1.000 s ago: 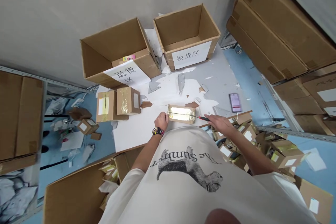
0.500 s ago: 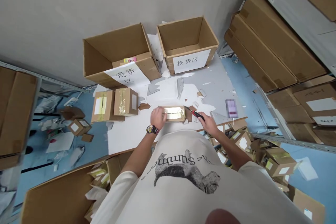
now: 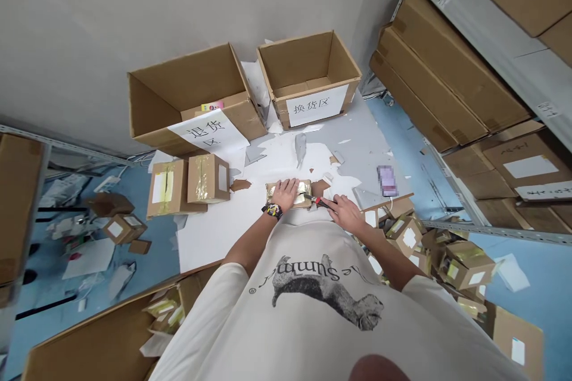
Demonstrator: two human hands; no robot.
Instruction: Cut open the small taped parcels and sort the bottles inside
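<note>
My left hand [image 3: 286, 192], with a patterned watch on its wrist, lies over a small taped cardboard box [image 3: 305, 185] at the table's front. Its fingers are stretched out across the top, and the palm covers the box's middle. In my right hand [image 3: 347, 214] is a red and black utility knife [image 3: 322, 200]. The blade end points left and reaches the taped top of the box near my left fingers. Clear shiny tape shows on the box on both sides of my hand.
Two taped boxes [image 3: 208, 178] stand left on the white table [image 3: 210, 238]. Behind are two large open cartons [image 3: 196, 83] with paper signs. A phone [image 3: 386, 180] lies at right. Torn paper scraps surround the box. Shelves [image 3: 447, 65] and heaped boxes [image 3: 406, 235] are at right.
My left hand has shifted from the box's left end onto its top. The knife has moved from the box's right back corner to over the top, its blade now pointing left.
</note>
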